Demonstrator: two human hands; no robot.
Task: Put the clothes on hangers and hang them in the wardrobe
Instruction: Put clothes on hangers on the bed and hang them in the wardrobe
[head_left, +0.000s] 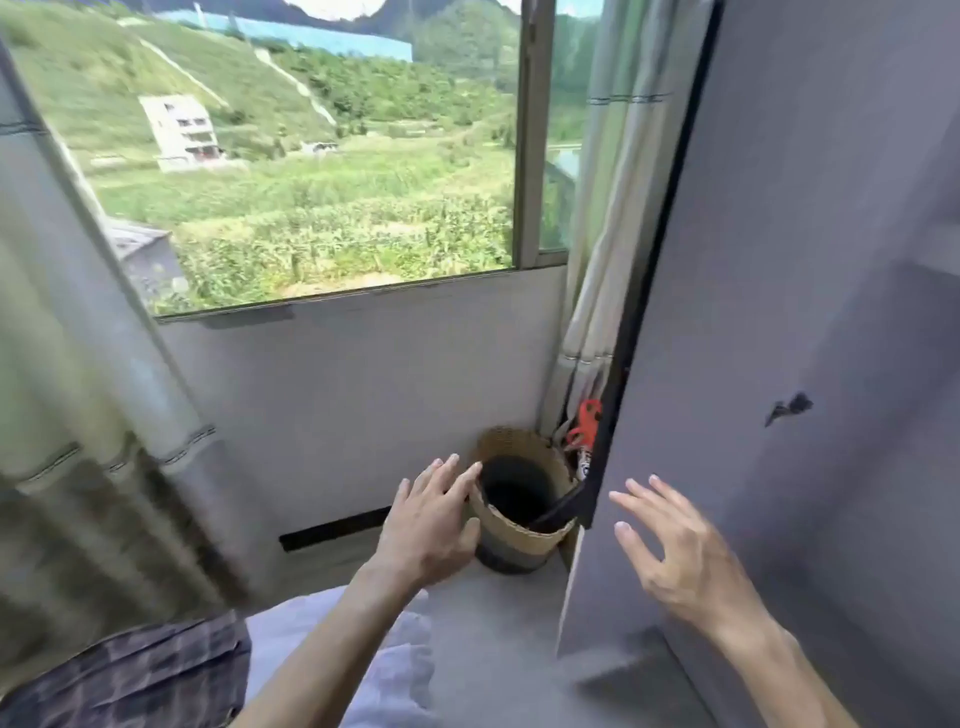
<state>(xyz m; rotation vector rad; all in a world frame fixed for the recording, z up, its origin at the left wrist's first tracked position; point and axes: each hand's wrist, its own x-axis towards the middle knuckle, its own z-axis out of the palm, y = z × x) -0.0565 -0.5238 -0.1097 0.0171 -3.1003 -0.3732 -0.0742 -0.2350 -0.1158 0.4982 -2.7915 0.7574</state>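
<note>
My left hand (428, 525) is open, fingers spread, just left of a woven basket (519, 540) that stands on the floor in the corner. My right hand (680, 551) is open too, held in front of the grey wardrobe door (779, 312), which fills the right side. A dark plaid garment (140, 670) lies at the bottom left on a pale lilac cloth (322, 644). Something dark hangs over the basket's right rim. No hanger is clearly visible; a red object (587, 421) sits behind the door's edge.
A large window (311, 156) looks out on green fields. Pale curtains hang at the left (78, 364) and in the corner at the right (608, 208). The grey floor (493, 623) runs between the bed edge and the wardrobe.
</note>
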